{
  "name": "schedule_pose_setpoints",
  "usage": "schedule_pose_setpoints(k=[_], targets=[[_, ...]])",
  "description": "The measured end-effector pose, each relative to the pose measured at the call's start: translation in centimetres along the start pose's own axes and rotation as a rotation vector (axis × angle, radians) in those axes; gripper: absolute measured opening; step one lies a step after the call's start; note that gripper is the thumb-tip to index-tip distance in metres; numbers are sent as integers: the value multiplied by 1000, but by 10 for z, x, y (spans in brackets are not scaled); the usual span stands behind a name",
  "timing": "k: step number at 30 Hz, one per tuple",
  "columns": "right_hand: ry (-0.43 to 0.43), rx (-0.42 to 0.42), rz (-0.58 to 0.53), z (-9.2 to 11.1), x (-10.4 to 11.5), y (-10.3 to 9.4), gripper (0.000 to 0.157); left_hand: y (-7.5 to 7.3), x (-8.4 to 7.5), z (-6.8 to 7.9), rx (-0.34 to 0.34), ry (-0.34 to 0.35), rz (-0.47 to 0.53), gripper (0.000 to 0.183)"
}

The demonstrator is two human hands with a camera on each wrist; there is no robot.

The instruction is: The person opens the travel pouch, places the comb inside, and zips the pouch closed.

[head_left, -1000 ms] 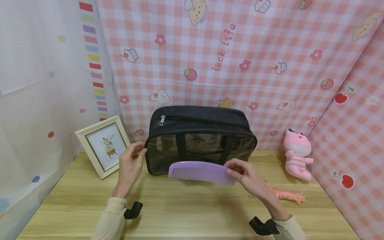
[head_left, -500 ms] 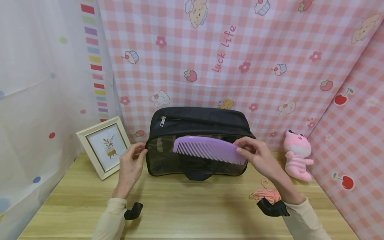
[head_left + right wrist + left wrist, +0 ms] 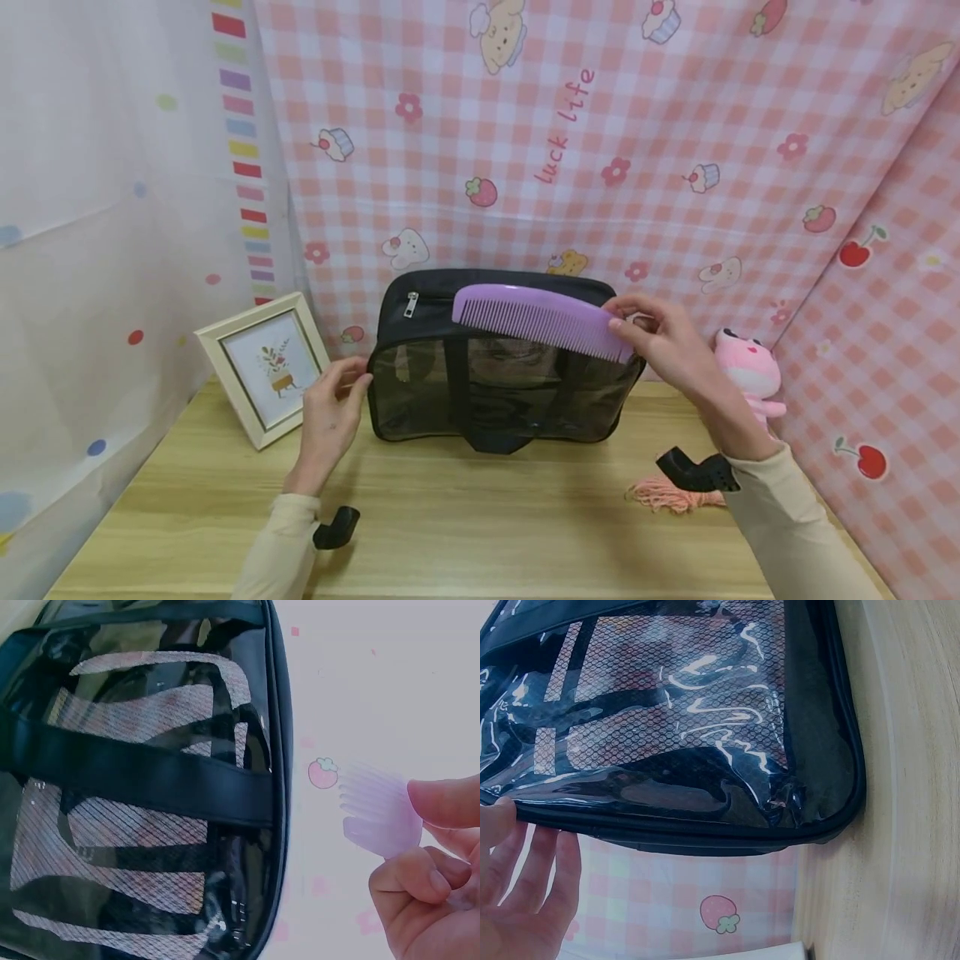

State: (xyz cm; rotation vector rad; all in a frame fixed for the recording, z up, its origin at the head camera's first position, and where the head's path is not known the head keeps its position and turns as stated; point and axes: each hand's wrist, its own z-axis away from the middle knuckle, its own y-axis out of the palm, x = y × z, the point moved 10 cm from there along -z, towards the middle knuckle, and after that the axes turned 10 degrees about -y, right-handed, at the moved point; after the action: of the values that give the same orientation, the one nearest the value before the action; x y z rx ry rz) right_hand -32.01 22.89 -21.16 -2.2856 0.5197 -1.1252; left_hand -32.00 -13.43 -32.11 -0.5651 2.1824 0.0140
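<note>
A purple comb (image 3: 540,317) is pinched at its right end between the thumb and fingers of my right hand (image 3: 663,342). Its teeth point downward, and it is held up in front of the upper part of a black toiletry bag (image 3: 412,392) with see-through panels. My left hand (image 3: 330,417) grips the bag's left edge, thumb in front and fingers behind, as the left wrist view shows at the piped edge (image 3: 667,823). The bag stands upright, its zipper pull (image 3: 411,305) at the top left. In the right wrist view the comb (image 3: 382,814) appears apart from the bag.
A cream picture frame (image 3: 262,367) leans left of the bag. At the right are a pink plush toy (image 3: 746,367), partly behind my right arm, and a bundle of peach cord (image 3: 671,493) on the wooden table (image 3: 480,517). A checked pink cloth (image 3: 450,125) hangs behind.
My right hand has lifted the comb upward and slightly right, from low before the bag to near its top. The bag's front handle has dropped down. My left hand stays at the bag's edge.
</note>
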Motion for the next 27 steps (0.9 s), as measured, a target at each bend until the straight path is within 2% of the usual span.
schedule_pose_setpoints(k=[5, 8, 17, 22, 27], targets=[[-2, 25, 64, -18, 2, -7, 21, 5, 25, -2, 6, -3, 11, 17], [-2, 30, 129, -29, 3, -14, 23, 5, 33, -3, 16, -14, 15, 16], [11, 109, 226, -53, -9, -21, 22, 5, 36, -3, 28, -24, 18, 15], [-46, 159, 322, -66, -12, -18, 18, 6, 38, -3, 29, -36, 15, 15], [-72, 166, 399, -77, -15, -13, 18, 5, 37, -4, 26, -26, 14, 15]])
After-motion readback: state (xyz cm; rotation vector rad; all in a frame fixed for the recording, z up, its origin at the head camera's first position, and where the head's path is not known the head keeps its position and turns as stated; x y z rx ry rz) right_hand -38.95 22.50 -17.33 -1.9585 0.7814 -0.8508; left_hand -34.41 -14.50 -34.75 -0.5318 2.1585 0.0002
